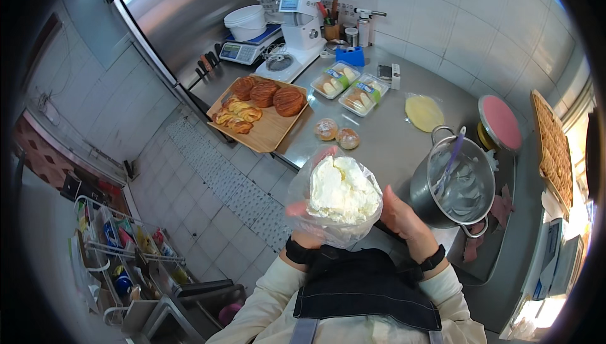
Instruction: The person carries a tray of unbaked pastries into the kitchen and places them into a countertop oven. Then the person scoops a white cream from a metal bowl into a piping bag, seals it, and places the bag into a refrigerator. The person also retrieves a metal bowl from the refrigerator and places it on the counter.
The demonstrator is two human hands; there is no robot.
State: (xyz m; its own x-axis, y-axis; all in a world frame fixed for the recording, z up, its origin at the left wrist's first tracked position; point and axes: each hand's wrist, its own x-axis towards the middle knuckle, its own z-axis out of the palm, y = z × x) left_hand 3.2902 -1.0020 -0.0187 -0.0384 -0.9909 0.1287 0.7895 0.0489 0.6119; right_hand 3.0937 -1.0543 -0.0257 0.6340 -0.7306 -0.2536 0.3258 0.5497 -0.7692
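My left hand [307,238] holds a clear plastic bag [299,185] from below and behind, its fingers partly seen through the film. The bag's mouth faces up, and a thick mass of white cream [338,190] fills it, with a rough, hollowed top. At the bag's right side is my right hand [402,216], fingers extended and nothing seen in its grasp; whether it touches the film I cannot tell. Right of that hand stands a deep metal pot [421,197] with cream smeared inside. A spatula with a purple handle [453,154] leans in it.
Two round buns [337,133] lie on the steel worktop [388,147] beyond the bag. A wooden tray [267,138] of baked breads overhangs its left edge. Farther back are two packed plastic boxes [350,87], a yellow sheet in film [424,113], a stand mixer [303,27] and a scale [239,51].
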